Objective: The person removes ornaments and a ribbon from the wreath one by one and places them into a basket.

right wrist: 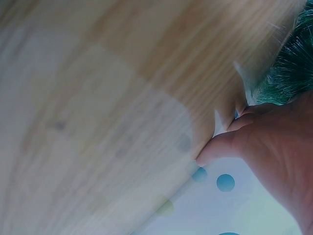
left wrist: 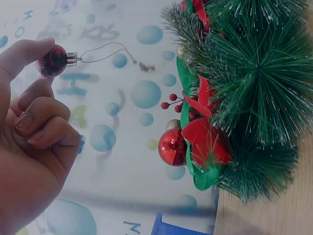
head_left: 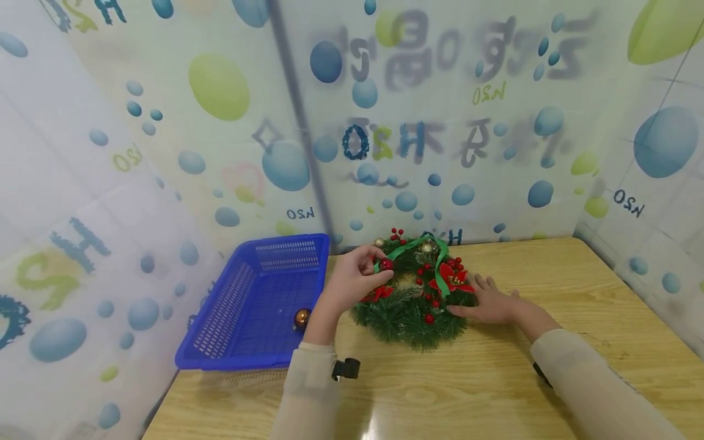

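Note:
My left hand (head_left: 357, 275) pinches a small shiny red ball ornament (left wrist: 52, 61) between thumb and index finger, over the left side of a green pine wreath (head_left: 407, 327). From its gold cap a thin string loop (left wrist: 110, 48) stretches toward the wreath. Red poinsettias (head_left: 453, 278), red berries, gold balls and a green ribbon (head_left: 442, 263) decorate the wreath. Another red ball (left wrist: 172, 147) sits among them in the left wrist view. At the wreath's right edge lies my right hand (head_left: 489, 302), fingers spread and fairly straight, thumb against the needles.
To the left, a blue plastic basket (head_left: 250, 362) stands on the wooden table (head_left: 440, 391) with a copper-brown ball ornament (head_left: 302, 318) inside. A curtain (head_left: 440, 110) printed with bubbles hangs behind the table.

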{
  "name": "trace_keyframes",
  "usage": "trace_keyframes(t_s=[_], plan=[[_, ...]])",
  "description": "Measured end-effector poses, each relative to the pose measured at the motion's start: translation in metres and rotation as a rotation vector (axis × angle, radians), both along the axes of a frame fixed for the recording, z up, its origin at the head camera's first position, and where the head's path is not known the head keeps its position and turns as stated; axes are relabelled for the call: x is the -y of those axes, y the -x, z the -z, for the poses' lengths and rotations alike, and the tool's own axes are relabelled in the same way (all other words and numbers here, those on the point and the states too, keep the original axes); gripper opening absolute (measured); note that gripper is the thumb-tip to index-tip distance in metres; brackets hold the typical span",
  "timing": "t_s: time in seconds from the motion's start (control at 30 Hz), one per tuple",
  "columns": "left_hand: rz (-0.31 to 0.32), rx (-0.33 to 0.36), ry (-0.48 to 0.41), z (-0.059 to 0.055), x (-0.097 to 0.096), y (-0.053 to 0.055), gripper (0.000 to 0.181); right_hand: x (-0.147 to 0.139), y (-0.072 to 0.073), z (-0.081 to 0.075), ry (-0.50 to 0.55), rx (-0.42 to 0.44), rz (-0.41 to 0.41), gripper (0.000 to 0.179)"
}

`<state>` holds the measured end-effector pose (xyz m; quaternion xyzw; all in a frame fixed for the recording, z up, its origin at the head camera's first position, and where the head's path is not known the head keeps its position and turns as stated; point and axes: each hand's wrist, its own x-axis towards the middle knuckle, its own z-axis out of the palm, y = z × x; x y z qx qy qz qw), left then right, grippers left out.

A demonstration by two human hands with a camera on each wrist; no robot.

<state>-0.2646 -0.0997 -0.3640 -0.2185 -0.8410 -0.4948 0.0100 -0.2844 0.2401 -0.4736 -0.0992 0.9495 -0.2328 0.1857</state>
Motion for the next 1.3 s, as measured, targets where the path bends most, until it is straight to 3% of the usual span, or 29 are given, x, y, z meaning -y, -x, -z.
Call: trace_keyframes(t_s=[0.43,0.77,1.0,1.3], plan=[[-0.093,-0.002,-0.003,0.003,0.025,-0.004,0.027,-0.003,0.003,0.005,0.031,-0.009,0.005,0.131],[-0.162,-0.022,-0.034,0.003,0.053,-0.006,0.029,0.001,0.001,0.001,-0.031,-0.012,0.000,0.126],[-0.270,-0.039,-0.053,-0.003,0.075,-0.011,0.025,0.001,0.001,0.001,-0.032,-0.010,0.001,0.126],[-0.396,-0.050,-0.102,0.002,0.113,-0.018,0.030,0.000,0.001,0.001,-0.021,-0.005,0.000,0.128]])
